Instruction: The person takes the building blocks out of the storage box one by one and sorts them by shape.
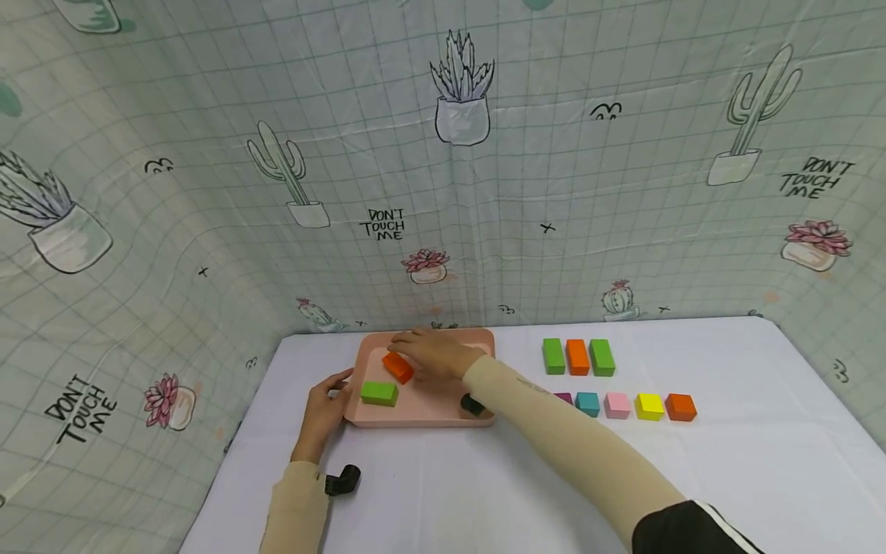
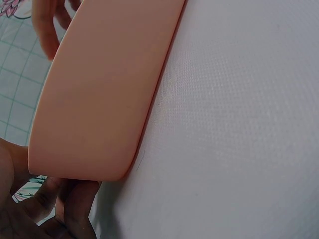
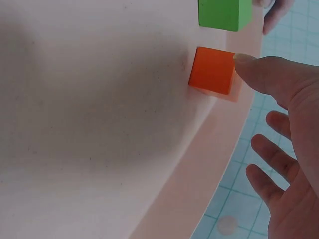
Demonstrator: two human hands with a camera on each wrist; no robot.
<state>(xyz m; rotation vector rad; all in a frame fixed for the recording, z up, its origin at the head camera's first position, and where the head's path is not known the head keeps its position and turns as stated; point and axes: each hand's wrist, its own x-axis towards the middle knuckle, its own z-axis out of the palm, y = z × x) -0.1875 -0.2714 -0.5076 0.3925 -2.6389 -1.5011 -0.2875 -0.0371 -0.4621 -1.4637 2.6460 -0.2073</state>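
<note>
A pink tray (image 1: 422,418) lies at the table's back left. My left hand (image 1: 324,412) holds its left rim; in the left wrist view, curled fingers (image 2: 79,204) lie against the tray's outer end. Inside the tray, an orange block (image 1: 398,368) sits near a green block (image 1: 379,394), both toward the left side. My right hand (image 1: 436,354) reaches over the tray. Its thumb touches a corner of the orange block, as the right wrist view shows, while several other fingers (image 3: 271,154) extend loosely past the rim. The index finger is mostly hidden there.
Right of the tray stands a row of green block (image 1: 554,356), orange block (image 1: 577,357) and green block (image 1: 602,358). Nearer lie purple (image 1: 564,398), teal (image 1: 587,404), pink (image 1: 617,405), yellow (image 1: 650,406) and orange-red blocks (image 1: 681,408), beside my right forearm. A patterned curtain (image 1: 484,192) backs the table.
</note>
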